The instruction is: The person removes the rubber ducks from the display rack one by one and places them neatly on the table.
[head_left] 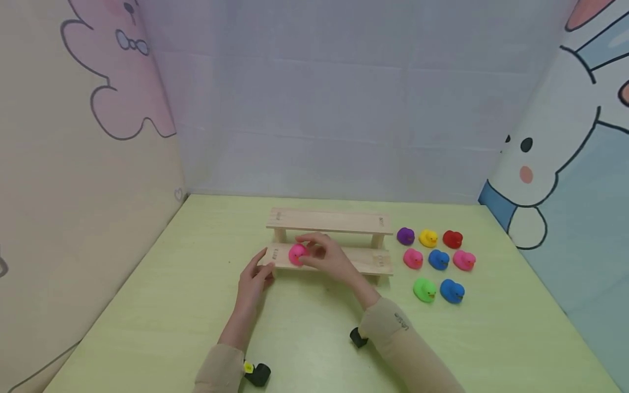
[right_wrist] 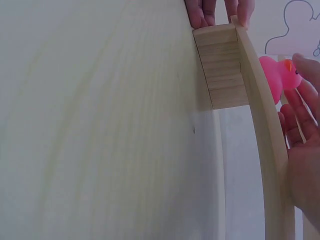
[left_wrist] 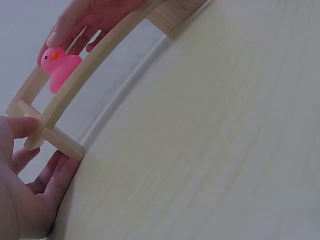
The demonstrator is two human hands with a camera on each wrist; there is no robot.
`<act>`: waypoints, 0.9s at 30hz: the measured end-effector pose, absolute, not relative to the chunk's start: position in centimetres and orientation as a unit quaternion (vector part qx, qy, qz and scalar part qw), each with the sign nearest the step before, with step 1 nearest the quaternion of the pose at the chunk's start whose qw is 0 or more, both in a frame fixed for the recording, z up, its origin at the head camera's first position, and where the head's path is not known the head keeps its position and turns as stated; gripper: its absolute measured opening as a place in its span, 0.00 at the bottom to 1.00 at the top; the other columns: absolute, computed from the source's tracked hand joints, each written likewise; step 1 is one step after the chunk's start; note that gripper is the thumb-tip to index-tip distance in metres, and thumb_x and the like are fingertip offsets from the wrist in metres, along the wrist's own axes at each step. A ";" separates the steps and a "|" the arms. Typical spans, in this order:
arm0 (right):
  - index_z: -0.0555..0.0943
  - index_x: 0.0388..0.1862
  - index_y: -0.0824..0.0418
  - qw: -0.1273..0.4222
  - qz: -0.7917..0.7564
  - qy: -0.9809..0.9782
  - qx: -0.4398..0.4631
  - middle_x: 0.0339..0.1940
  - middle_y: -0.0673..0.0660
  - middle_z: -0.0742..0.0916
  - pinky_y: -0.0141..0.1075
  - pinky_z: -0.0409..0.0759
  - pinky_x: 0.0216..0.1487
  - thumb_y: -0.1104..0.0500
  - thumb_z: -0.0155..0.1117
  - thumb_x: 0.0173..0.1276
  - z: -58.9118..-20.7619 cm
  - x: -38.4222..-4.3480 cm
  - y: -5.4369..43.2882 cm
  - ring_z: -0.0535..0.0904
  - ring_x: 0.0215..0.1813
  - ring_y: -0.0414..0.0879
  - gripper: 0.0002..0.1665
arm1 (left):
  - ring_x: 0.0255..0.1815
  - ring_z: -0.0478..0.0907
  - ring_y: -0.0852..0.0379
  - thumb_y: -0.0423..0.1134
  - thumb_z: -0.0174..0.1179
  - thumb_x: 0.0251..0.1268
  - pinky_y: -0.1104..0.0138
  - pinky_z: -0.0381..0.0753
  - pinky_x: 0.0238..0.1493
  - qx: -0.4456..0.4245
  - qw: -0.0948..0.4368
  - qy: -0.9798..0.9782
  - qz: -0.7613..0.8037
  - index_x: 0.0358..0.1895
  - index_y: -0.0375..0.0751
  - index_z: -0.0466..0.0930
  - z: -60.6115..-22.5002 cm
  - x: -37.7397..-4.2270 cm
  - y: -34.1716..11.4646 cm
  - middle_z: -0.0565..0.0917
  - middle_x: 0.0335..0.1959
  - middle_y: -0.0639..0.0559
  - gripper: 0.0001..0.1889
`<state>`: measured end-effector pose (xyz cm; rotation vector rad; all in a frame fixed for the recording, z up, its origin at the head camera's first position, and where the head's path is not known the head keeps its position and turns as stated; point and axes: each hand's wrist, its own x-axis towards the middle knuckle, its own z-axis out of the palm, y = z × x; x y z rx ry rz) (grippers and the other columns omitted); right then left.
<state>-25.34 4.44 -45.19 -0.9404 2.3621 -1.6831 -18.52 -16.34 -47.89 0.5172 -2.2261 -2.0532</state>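
Note:
A two-tier wooden shelf (head_left: pixel 329 219) stands on the table, its lower board in front of the raised one. On the left part of the lower board sits a pink rubber duck (head_left: pixel 297 254). My right hand (head_left: pixel 328 256) reaches over that board and holds the duck between thumb and fingers; in the right wrist view the thumb tip is at the duck's head (right_wrist: pixel 291 75). My left hand (head_left: pixel 252 281) grips the left end of the lower board, thumb at the board and fingers by the support leg (left_wrist: pixel 64 142).
Right of the shelf, several rubber ducks stand in rows: purple (head_left: pixel 405 236), yellow (head_left: pixel 428 238) and red (head_left: pixel 452 239) at the back, pink (head_left: pixel 413 258) and blue (head_left: pixel 439 260) in the middle, green (head_left: pixel 425 290) in front. Printed cloth walls (head_left: pixel 314 109) enclose the table.

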 end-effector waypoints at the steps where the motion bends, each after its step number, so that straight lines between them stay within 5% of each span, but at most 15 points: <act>1: 0.79 0.61 0.55 0.042 -0.544 0.779 -0.309 0.53 0.53 0.83 0.32 0.79 0.48 0.57 0.72 0.63 -45.2 -25.4 4.4 0.80 0.49 0.48 0.27 | 0.39 0.78 0.59 0.41 0.57 0.72 0.71 0.84 0.46 0.166 0.037 -0.725 -0.667 0.72 0.52 0.68 -47.9 -18.5 -16.3 0.79 0.37 0.51 0.27; 14: 0.83 0.55 0.46 0.018 -0.505 0.813 -0.290 0.42 0.49 0.83 0.30 0.76 0.41 0.53 0.74 0.61 -45.4 -25.3 4.3 0.76 0.40 0.42 0.22 | 0.38 0.78 0.61 0.40 0.59 0.71 0.72 0.84 0.45 0.168 0.039 -0.723 -0.669 0.72 0.51 0.68 -47.7 -18.5 -16.2 0.79 0.37 0.51 0.27; 27: 0.84 0.53 0.46 0.009 -0.525 0.807 -0.272 0.43 0.49 0.85 0.30 0.78 0.41 0.53 0.74 0.61 -45.6 -25.2 4.8 0.78 0.40 0.42 0.20 | 0.40 0.77 0.59 0.41 0.58 0.72 0.72 0.84 0.46 0.169 0.030 -0.727 -0.665 0.73 0.54 0.67 -48.3 -19.0 -16.4 0.78 0.39 0.50 0.27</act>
